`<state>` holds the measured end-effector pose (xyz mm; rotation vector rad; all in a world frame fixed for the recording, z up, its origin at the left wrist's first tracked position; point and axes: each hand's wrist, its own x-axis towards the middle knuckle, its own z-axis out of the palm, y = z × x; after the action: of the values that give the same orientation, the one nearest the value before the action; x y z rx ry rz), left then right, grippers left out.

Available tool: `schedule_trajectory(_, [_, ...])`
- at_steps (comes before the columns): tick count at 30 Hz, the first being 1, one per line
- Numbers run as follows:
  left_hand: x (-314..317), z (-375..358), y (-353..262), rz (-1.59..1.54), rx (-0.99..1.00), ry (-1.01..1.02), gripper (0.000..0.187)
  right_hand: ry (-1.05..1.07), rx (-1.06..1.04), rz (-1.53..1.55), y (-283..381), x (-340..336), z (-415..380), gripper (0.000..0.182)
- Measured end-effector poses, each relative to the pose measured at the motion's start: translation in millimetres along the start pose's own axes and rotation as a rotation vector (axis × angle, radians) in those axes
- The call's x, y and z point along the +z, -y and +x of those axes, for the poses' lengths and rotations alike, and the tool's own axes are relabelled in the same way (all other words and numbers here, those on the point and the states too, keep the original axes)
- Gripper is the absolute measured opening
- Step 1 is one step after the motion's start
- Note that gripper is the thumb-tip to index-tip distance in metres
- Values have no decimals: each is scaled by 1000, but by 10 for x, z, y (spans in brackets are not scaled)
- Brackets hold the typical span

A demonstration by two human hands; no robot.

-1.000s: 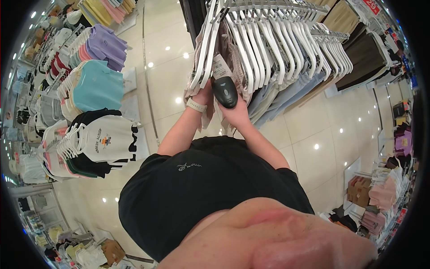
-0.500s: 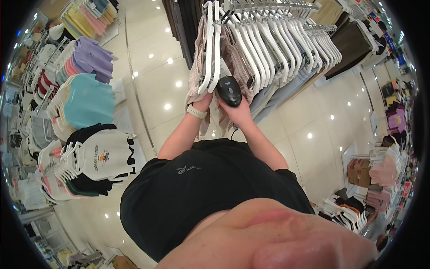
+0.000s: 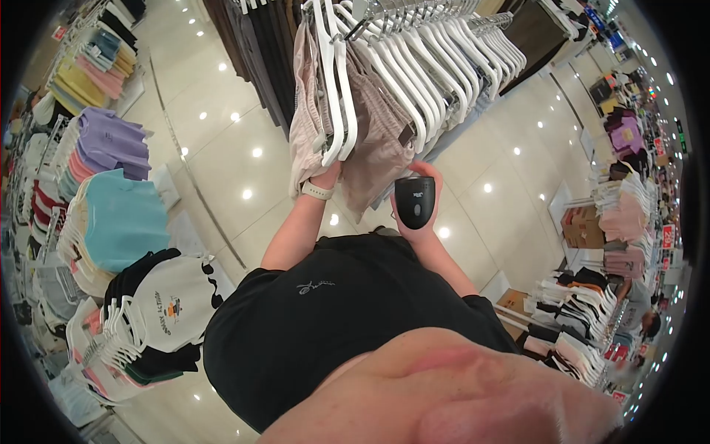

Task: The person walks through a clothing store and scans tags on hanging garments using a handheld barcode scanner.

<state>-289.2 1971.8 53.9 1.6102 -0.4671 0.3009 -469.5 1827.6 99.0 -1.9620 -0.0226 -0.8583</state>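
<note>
A black barcode scanner point(image 3: 416, 205) is held in my right hand point(image 3: 431, 189), its fingers curled round the scanner's underside. The scanner stands apart from the clothes, to the right of the pale pink pants point(image 3: 379, 111) on the rack. At the lower ends of two white hangers point(image 3: 342, 103) is my left hand point(image 3: 326, 176), with a pale band point(image 3: 316, 192) on its wrist. It touches the pink fabric there, but its fingers are hidden behind the hangers and cloth.
White hangers point(image 3: 436, 74) crowd the metal rack in front of me. Dark pants point(image 3: 259, 59) hang behind it to the left. Shirts, including a turquoise top point(image 3: 126, 220), hang on racks at left. Cardboard boxes point(image 3: 583, 226) and more clothes racks stand at right.
My right hand has drawn the scanner away from the pink pants, toward the right and closer to my body. My left hand stays by the hangers. The view has turned somewhat.
</note>
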Motion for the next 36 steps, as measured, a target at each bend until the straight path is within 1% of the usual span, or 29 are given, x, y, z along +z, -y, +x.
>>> schedule_trajectory(1, [4,-9,34,9,2,12,44,-6,8,-34,18,12,21,68])
schedule_trajectory(4, [39,-76,100,56,10,57,45,46,-98,-58,67,7,76,75])
schedule_trajectory(7, [51,-194,190,165,27,144,45,153,-63,26,-59,-25,52,78])
schedule_trajectory(10, [60,-377,273,327,71,300,46,286,177,412,-133,44,14,83])
schedule_trajectory(11, [52,-446,292,376,104,354,44,284,182,466,-143,67,45,71])
schedule_trajectory(13, [93,-556,362,479,174,468,40,372,254,596,-281,76,76,65])
schedule_trajectory(16, [51,-826,400,341,-131,791,33,526,32,535,-457,59,219,59])
schedule_trajectory(17, [62,-1000,639,224,-52,782,29,563,5,545,-512,67,246,68])
schedule_trajectory(19, [23,-1051,503,169,-84,828,29,626,-40,592,-564,118,321,77])
schedule_trajectory(21, [18,-1118,391,120,-121,870,29,686,-73,657,-552,126,423,77])
schedule_trajectory(23, [38,-1196,325,93,-186,899,28,752,-110,703,-468,107,562,77])
schedule_trajectory(27, [124,-1369,254,61,-300,905,28,942,-147,692,-512,57,678,71])
schedule_trajectory(29, [195,-1394,233,48,-346,874,28,967,-239,679,-608,64,726,66])
schedule_trajectory(32, [261,-1342,234,27,-412,773,28,954,-413,612,-664,-17,867,64])
schedule_trajectory(35, [288,-1190,241,-23,-480,597,28,1026,-484,628,-675,-84,1045,62])
schedule_trajectory(36, [311,-1129,262,-53,-502,534,28,1054,-458,646,-693,-107,1062,60])
